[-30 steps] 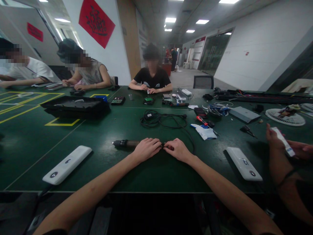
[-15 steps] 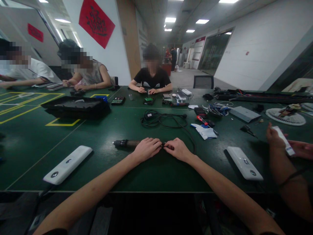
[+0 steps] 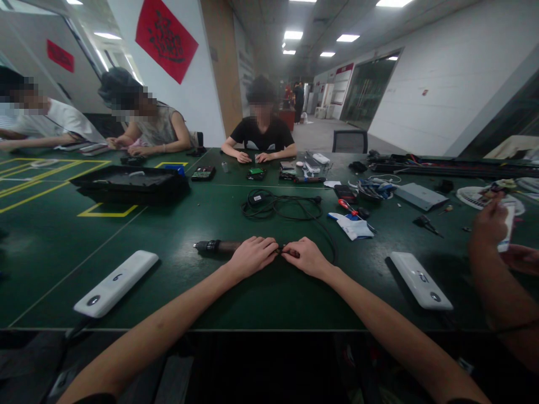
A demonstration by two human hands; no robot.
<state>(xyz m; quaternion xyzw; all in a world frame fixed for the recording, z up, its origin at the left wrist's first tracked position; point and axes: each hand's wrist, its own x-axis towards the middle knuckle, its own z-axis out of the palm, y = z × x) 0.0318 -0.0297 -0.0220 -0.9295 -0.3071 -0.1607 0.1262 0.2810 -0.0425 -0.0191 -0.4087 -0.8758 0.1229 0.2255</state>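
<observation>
Near the middle of the tabletop's (image 3: pixel 202 306) near edge, a dark tool (image 3: pixel 214 246) is being held flat on the green surface, with its metal tip pointing toward the left edge. Its handle is being covered by the left hand (image 3: pixel 252 255), whose fingers are curled shut over it. Its rear end is being pinched by the closed fingertips of the right hand (image 3: pixel 307 257), and the two hands are being kept fingertip to fingertip. A black cord (image 3: pixel 280 205) is being led away from beside the right hand to a loose coil farther toward the far edge.

Against the earlier frame, nothing is being shifted here: hands and tool are being kept in the same spot with the same hold. The one change is being made at the right edge, where a co-worker's hand (image 3: pixel 488 227) is being raised higher, farther from the near edge, with a small white object (image 3: pixel 507 227) gripped in it.

A left white casing (image 3: pixel 115 282) and a right white casing (image 3: pixel 421 279) are being left unmoved toward the near corners, well apart from the hands.
</observation>
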